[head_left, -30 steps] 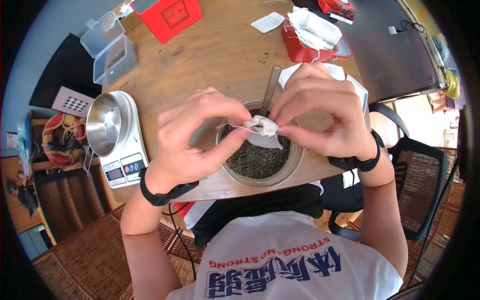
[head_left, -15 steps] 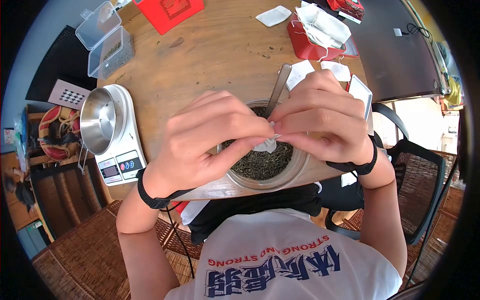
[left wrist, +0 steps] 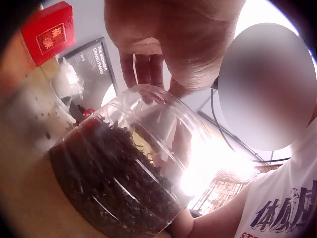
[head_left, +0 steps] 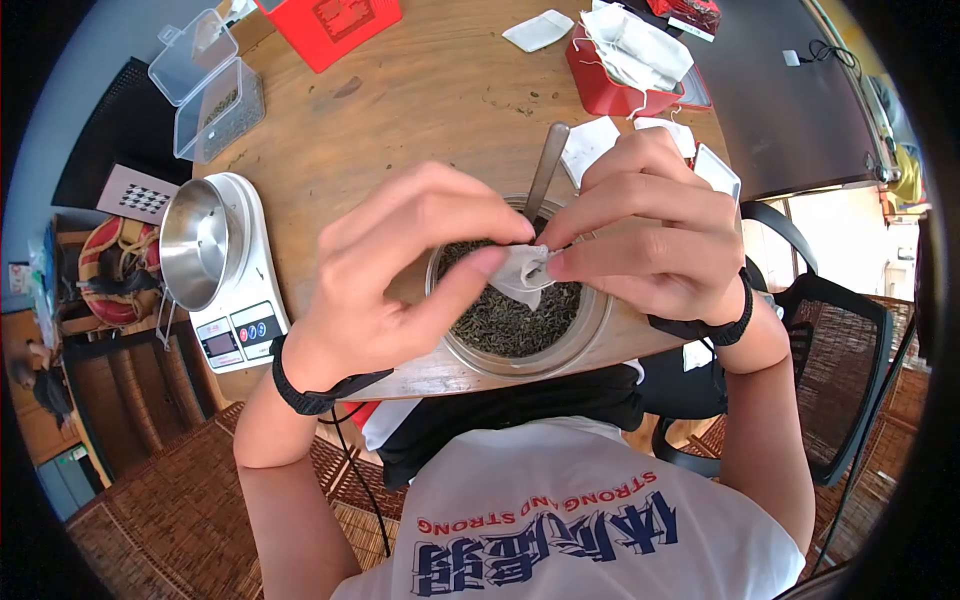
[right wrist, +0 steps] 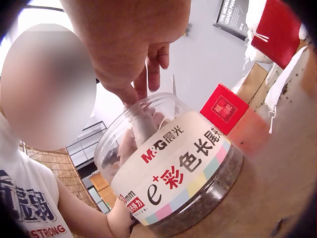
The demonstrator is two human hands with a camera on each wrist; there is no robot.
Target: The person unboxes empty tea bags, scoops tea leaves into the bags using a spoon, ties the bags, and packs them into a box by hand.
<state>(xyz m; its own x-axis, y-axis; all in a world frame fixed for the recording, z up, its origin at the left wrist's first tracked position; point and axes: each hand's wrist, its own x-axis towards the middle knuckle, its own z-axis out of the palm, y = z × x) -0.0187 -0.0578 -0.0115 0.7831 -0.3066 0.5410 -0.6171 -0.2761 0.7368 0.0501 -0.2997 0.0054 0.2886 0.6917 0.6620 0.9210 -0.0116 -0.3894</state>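
Note:
A small white drawstring tea bag (head_left: 518,282) is held over a clear plastic jar (head_left: 603,325) of dried tea leaves (head_left: 515,328). My right hand (head_left: 655,225) pinches its gathered top between thumb and index finger. My left hand (head_left: 395,270) has thumb and index fingertips at the bag's other side, the two tips a little apart. A spoon handle (head_left: 548,165) leans out of the jar behind the bag. Seen from the right wrist, the jar carries a printed white label (right wrist: 178,158), and the bag (right wrist: 143,126) shows through its clear wall.
On the left, a steel bowl (head_left: 195,245) sits on a white kitchen scale (head_left: 255,280), with an open clear box (head_left: 220,110) beyond. A red tin (head_left: 605,90) heaped with white bags (head_left: 640,45) is at the back right. Another bag (head_left: 538,31) lies nearby. White papers (head_left: 590,150) lie behind the jar.
The hands came together over the bag, covering most of it, then parted slightly. The bag's mouth now shows again, and the left thumb and index fingertips have spread.

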